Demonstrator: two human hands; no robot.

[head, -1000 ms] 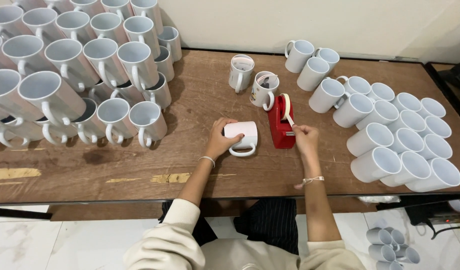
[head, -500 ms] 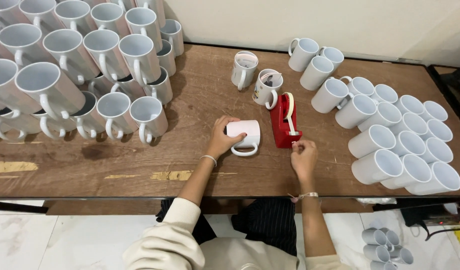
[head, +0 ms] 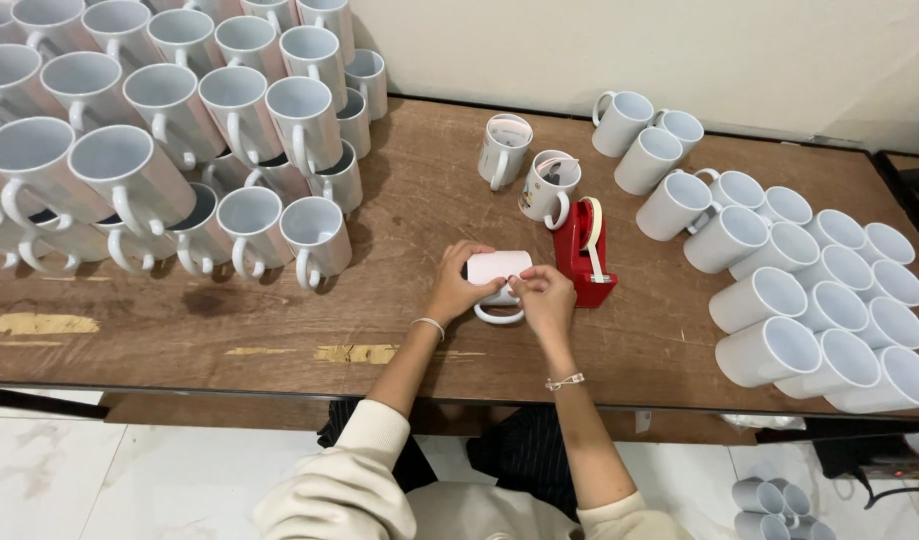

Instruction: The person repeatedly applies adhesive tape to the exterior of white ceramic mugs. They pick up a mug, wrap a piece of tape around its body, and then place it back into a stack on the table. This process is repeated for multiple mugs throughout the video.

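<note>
lying on its side near the front-middle of the wooden table (head: 400, 190), a white mug (head: 498, 268) with a paper sheet wrapped round it sits between both hands, its handle loop pointing toward the person at 6 o'clock. the left hand (head: 460, 285) cups the mug's end from 9 o'clock, fingers curled onto its upper side and closed against it. the right hand (head: 545, 295) is at the mug's 4 o'clock, fingertips pinched together on the paper's edge; it may be pressing a bit of tape there, though that is too small to tell. a red tape dispenser (head: 588, 253) stands just beside the right hand at 2 o'clock. beyond it, at 12 o'clock, two upright wrapped mugs (head: 528, 168) stand close together. stacked white mugs (head: 180, 120) crowd the table at 10 o'clock, and rows of mugs on their sides (head: 810, 290) fill the 3 o'clock end.
</note>
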